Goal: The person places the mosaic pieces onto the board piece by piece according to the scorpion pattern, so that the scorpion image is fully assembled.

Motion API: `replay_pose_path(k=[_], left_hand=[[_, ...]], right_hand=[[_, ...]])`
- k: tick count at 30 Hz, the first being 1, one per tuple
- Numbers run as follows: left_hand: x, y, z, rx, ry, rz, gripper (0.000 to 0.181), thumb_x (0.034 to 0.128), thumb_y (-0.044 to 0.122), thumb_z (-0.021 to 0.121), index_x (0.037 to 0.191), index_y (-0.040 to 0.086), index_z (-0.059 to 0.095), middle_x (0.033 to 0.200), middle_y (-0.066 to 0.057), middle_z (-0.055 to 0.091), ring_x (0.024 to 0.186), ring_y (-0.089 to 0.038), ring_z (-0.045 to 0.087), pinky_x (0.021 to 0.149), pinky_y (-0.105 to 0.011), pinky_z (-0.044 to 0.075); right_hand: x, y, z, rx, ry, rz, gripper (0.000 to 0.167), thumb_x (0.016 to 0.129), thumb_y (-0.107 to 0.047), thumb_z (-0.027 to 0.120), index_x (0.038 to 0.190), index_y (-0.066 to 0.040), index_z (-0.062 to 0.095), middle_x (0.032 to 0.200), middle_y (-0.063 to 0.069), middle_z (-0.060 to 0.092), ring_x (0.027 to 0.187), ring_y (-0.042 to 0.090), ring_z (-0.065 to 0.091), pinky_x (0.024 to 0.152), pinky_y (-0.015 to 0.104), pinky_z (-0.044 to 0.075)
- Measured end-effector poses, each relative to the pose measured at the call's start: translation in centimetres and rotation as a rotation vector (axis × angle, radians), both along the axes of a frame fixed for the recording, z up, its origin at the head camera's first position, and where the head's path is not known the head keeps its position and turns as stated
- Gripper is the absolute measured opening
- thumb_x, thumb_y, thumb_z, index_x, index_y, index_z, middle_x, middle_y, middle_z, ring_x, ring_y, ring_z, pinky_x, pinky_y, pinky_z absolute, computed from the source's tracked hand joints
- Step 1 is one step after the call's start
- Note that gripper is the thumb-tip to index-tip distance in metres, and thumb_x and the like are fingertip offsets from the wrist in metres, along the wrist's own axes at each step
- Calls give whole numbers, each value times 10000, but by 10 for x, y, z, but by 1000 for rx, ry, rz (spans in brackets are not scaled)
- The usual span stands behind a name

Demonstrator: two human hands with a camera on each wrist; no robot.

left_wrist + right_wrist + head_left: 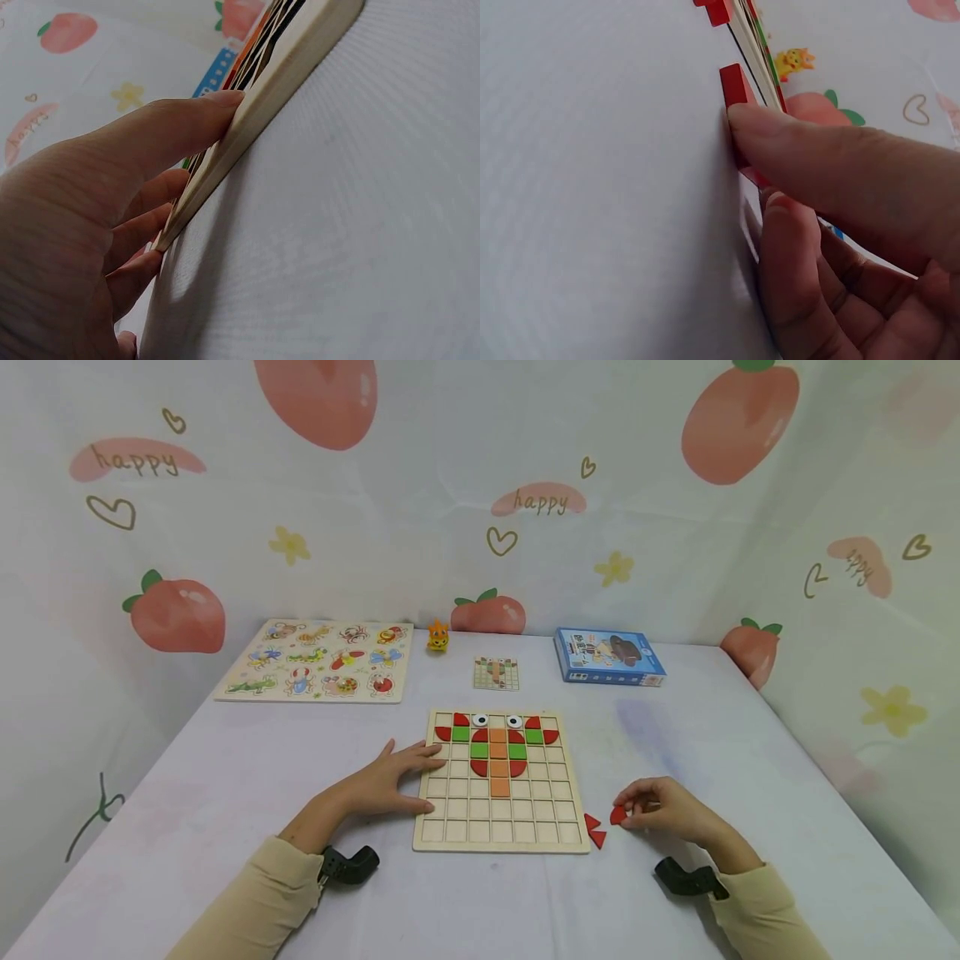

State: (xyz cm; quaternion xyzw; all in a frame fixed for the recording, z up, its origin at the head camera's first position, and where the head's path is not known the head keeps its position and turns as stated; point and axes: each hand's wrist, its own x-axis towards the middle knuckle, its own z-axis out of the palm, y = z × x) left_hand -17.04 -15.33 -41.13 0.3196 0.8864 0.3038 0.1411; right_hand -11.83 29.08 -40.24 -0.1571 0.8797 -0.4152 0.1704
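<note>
A square wooden grid board [457, 832] lies flat on the table. Red quarter-round pieces, green squares [479, 750], orange squares [499, 787] and two round eye pieces [514, 722] fill cells in its upper and middle part. My left hand [382, 783] rests at the board's left edge, fingers spread; in the left wrist view the thumb [187, 124] touches its rim. Right of the board, my right hand [667, 810] pinches a red quarter-round piece [617, 815] at the tabletop. The right wrist view shows the thumb on that piece's side [735, 82]. Small red triangles [597, 839] lie between board and hand.
A wooden insect puzzle [315, 697] lies at the back left. An orange figurine [438, 637] stands beside it. Behind the board lies a small pattern card [496, 674]. A blue box [609, 657] sits at the back right, before a printed cloth backdrop [420, 527].
</note>
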Motion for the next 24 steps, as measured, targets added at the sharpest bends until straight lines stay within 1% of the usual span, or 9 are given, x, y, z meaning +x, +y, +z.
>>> replay_pose_path(k=[4, 10, 13, 16, 20, 24], left_hand=[[0, 0, 0, 9, -3, -3, 698, 769, 471, 711, 1358, 165, 498, 1525, -10, 302, 1446, -254, 170, 1144, -573, -70], [0, 0, 0, 10, -15, -5, 702, 771, 477, 706, 1362, 163, 494, 1529, -9, 294, 1447, -252, 168, 1142, -576, -72], [0, -1, -1, 7, -14, -5, 701, 773, 478, 705, 1363, 165, 492, 1530, -6, 292, 1447, -248, 167, 1143, -575, -70], [0, 0, -1, 3, -17, -4, 707, 772, 480, 703, 1367, 163, 488, 1532, -6, 287, 1449, -247, 161, 1143, -574, -71], [0, 0, 0, -5, -11, 1, 714, 769, 493, 701, 1369, 174, 485, 1532, -5, 286, 1449, -249, 157, 1144, -572, -70], [0, 0, 0, -11, 1, 1, 713, 765, 501, 701, 1368, 187, 486, 1531, -2, 288, 1448, -250, 161, 1145, -571, -69]], right_hand=[[1, -1, 2, 7, 9, -9, 289, 770, -159, 754, 947, 27, 620, 794, 64, 563, 670, 43, 507, 576, 178, 460], [1, -5, 4, 8, 1, -18, 189, 803, -148, 721, 895, -12, 628, 870, 87, 644, 727, 65, 553, 607, 193, 492], [1, -7, 6, 2, -12, 1, 171, 839, -151, 682, 941, -16, 658, 903, 93, 662, 746, 60, 559, 617, 199, 504], [-1, -9, 8, -10, -29, 31, 209, 873, -155, 644, 1007, 2, 671, 934, 108, 678, 752, 48, 578, 642, 191, 517], [-5, -12, 12, -15, -28, 63, 254, 897, -143, 609, 1071, 34, 666, 1002, 153, 682, 763, 46, 604, 666, 180, 527], [-11, -20, 16, 7, -10, 78, 273, 904, -152, 598, 1106, 19, 664, 1061, 172, 663, 799, 68, 594, 664, 192, 535]])
